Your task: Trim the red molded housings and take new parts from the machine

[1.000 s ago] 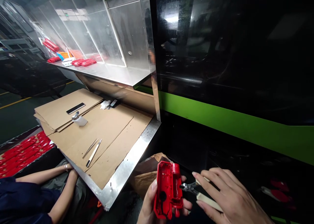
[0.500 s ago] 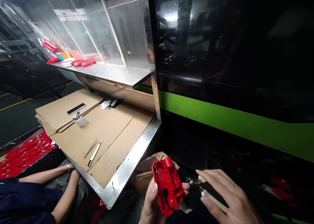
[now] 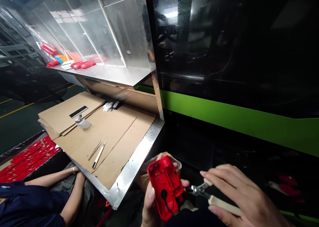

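Observation:
My left hand (image 3: 149,200) is closed around a red plastic housing (image 3: 163,187), its hollow inner side turned up toward me. A round dark spot shows in the lower part of the housing. My right hand (image 3: 236,193) grips a pair of cutting pliers with cream handles (image 3: 223,204), the handles spread apart. The metal jaws of the pliers point left and lie close to the right edge of the housing, near my left fingertips. Whether the jaws touch the red plastic I cannot tell.
A cardboard-covered table (image 3: 117,134) carries tweezers (image 3: 95,150), a pen-like knife (image 3: 99,154) and a dispenser bottle (image 3: 83,122). Red parts (image 3: 30,157) fill a box at left, beside a seated person's arms (image 3: 72,193). A brown bag (image 3: 144,180) stands below my hands.
The housing has shifted slightly left and tilted in my left hand. The pliers have come into clearer view, still near its right side. The other person's arms stay put.

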`<state>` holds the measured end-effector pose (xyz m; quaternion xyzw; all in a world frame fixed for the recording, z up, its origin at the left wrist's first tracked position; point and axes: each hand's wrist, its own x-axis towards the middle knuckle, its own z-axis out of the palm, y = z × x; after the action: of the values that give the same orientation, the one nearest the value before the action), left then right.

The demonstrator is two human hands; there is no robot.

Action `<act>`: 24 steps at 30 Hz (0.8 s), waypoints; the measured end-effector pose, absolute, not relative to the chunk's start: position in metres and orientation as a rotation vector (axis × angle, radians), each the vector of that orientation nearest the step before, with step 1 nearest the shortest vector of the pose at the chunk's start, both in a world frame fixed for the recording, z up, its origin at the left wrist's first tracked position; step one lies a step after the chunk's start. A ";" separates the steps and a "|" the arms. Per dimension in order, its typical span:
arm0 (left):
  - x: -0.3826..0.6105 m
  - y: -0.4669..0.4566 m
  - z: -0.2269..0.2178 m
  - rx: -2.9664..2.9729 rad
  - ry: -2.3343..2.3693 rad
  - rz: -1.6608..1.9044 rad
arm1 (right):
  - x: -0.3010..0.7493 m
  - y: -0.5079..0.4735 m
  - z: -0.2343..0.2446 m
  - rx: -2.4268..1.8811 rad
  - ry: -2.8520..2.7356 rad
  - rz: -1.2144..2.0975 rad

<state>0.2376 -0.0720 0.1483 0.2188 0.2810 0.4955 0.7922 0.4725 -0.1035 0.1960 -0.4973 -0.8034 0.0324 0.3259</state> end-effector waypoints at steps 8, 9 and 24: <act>0.262 -0.086 0.145 0.463 0.626 1.124 | 0.452 -0.086 0.218 -1.453 -2.013 0.142; 0.264 -0.087 0.143 0.466 0.625 1.120 | 0.447 -0.084 0.218 -1.460 -2.013 0.167; 0.267 -0.084 0.136 0.499 0.621 1.096 | 0.423 -0.079 0.210 -1.510 -1.948 0.363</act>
<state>0.2673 -0.0842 0.1359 0.2306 0.2875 0.5071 0.7791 0.4226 -0.0791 0.2096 -0.5745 -0.7410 0.1380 0.3192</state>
